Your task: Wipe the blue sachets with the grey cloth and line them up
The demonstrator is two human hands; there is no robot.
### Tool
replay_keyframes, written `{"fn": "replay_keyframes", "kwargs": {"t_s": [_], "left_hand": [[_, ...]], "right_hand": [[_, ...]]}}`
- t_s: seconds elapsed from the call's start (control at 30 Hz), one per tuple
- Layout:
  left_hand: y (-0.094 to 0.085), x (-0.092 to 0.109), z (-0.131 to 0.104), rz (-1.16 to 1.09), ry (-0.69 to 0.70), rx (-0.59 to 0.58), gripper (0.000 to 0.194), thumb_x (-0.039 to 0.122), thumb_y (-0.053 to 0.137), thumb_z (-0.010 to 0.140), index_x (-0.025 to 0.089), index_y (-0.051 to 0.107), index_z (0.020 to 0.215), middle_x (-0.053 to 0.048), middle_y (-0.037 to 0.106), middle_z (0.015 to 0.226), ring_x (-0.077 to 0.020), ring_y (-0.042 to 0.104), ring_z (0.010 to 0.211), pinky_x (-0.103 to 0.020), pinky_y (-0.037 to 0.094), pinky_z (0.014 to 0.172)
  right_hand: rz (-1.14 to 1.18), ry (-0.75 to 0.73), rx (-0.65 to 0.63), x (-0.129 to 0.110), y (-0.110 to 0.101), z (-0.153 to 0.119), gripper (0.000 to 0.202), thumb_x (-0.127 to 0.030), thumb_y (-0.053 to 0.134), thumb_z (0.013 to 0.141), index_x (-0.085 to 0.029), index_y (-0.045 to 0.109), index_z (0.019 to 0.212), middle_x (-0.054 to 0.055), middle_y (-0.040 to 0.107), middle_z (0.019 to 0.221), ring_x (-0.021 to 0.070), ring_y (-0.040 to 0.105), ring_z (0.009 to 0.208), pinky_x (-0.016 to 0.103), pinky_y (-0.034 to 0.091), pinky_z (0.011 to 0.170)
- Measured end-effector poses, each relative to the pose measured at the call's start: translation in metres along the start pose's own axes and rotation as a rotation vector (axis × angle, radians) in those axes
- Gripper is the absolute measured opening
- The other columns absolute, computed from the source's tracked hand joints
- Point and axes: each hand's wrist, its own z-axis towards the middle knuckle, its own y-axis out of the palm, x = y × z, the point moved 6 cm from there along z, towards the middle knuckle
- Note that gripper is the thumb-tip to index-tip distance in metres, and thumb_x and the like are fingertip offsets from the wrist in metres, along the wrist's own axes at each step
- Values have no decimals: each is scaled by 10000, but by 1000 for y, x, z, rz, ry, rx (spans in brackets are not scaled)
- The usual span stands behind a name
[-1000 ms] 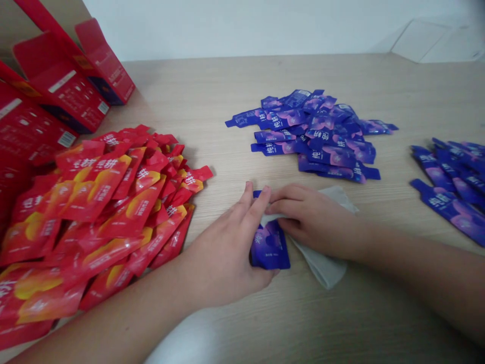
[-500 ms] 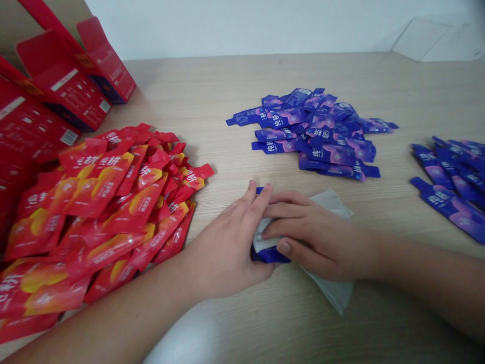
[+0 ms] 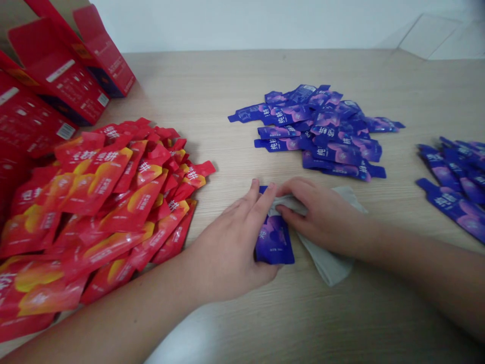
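Note:
My left hand grips a purple sachet by its left side, with the thumb at the lower edge and the fingers along the upper left. A white cloth or tissue is pinched in my right hand. Its bunched part touches the upper end of the sachet, while the rest trails on the table below the palm. Part of the sachet's top is hidden by the cloth and the fingers.
A heap of red and yellow sachets lies to the left, before open red boxes. One pile of purple sachets lies beyond my hands, another purple pile at the right edge. A clear plastic piece stands at the back right.
My right hand with the cloth has moved up the sachet, and its fingers have drawn together. More of the sachet's lower face now shows. My left hand keeps its hold.

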Motion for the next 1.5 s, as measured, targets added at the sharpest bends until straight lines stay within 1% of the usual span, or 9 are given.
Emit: {"fn": "replay_keyframes", "kwargs": {"t_s": [0.13,0.27,0.4,0.53,0.6,0.73,0.9,1.1,1.5], "left_hand": [[0,1,0,2,27,27,1215,333,811,821,169,26,1732,-292,242,1768,-414,298,1639,-613,417,1258],[0,1,-1,-15,47,48,1266,337,853,821,176,-11,1732,-281,225,1777,-381,270,1655,-581,411,1272],[0,0,-1,-13,51,-32,1314,508,892,825,164,7,1733,-299,165,1783,-394,238,1661,-606,380,1288],[-2,3,-2,26,89,-42,1005,523,651,1039,119,36,1724,-285,168,1786,-335,188,1680,-581,329,1320],[0,3,-1,98,66,-33,963,508,646,1048,119,77,1720,-264,197,1788,-337,155,1686,-597,271,1339],[4,-2,1,190,-43,-60,1116,603,761,951,109,117,1717,-245,286,1768,-363,165,1682,-626,165,1359],[3,-11,4,171,-136,-117,1376,763,853,763,107,116,1721,-247,287,1764,-360,251,1663,-561,167,1370],[2,-11,4,184,-142,-130,1348,745,831,770,121,115,1726,-241,263,1772,-353,254,1662,-539,163,1368],[2,-9,4,200,-100,-83,1340,771,824,784,111,130,1721,-275,277,1759,-400,267,1651,-584,198,1351]], "right_hand": [[53,-152,106,-11,-14,-5,199,-164,681,970,-249,635,1144,74,739,1141,268,708,1107,428,597,988],[246,-328,-44,-40,-7,-17,256,-91,656,964,-239,626,1170,80,726,1165,218,696,1118,359,596,969],[294,-259,-175,-44,9,-18,243,-69,659,946,-212,635,1141,87,723,1159,221,688,1126,365,574,1001],[303,-226,-181,-38,11,-17,214,-102,695,960,-204,632,1137,84,706,1150,218,678,1102,355,565,965],[299,-210,-191,-34,10,-17,210,-106,700,963,-202,629,1136,81,701,1147,214,675,1096,350,562,957],[296,-214,-186,-31,9,-19,221,-101,693,953,-216,626,1129,80,710,1150,227,681,1108,371,564,971],[335,-142,-20,-29,1,-23,326,-92,718,908,-249,609,1172,57,725,1167,224,695,1089,370,572,959],[187,-243,-191,-48,11,-20,135,-93,660,966,-200,670,1048,83,745,1083,240,686,1018,396,568,926],[-12,-37,32,1,1,3,146,-179,632,1003,-229,640,1140,93,722,1126,290,680,1105,470,563,1000]]}}
